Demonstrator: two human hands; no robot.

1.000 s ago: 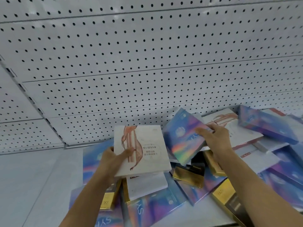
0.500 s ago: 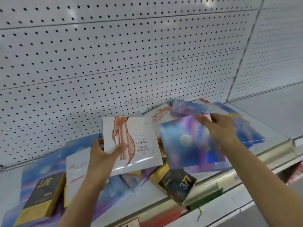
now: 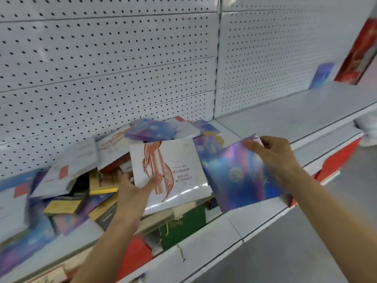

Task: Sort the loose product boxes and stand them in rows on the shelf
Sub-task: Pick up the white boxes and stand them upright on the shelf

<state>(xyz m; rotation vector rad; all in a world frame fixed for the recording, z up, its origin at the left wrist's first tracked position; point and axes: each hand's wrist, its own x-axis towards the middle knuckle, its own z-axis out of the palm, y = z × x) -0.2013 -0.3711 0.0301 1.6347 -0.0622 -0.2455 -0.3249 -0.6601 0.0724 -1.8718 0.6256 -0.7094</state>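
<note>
Head view, wide angle, looking down at 2 hands over a shelf [image 3: 295,119]. Left hand [image 3: 133,192] holds a white box [image 3: 173,170] printed with a reddish figure drawing and upside-down lettering; thumb lies across the box front near its lower left corner, fingers hidden behind it. Box is tilted, face toward camera, raised over the shelf front edge at about centre frame. Right hand [image 3: 273,154] pinches a blue-purple shimmering box [image 3: 240,176] at its top right corner, thumb on the front, fingers curled behind. This box sits at 3 o'clock from the white box, edges just beside each other or slightly overlapping; contact cannot be told.

Heap of loose boxes [image 3: 81,188] lies from 9 to 12 o'clock of the white box: white ones, shimmering blue ones, black-and-gold ones, all flat or slanted, none upright; left part is blurred. At 2 o'clock, far end of the shelf, 1 blue box [image 3: 322,75] stands upright against the pegboard back wall [image 3: 102,68], well apart from the heap, with a red box [image 3: 361,48] beside it at the frame edge. At 6 o'clock, on the tier below, a green item [image 3: 183,225] with yellow cord and red packaging [image 3: 134,254] show partly.
</note>
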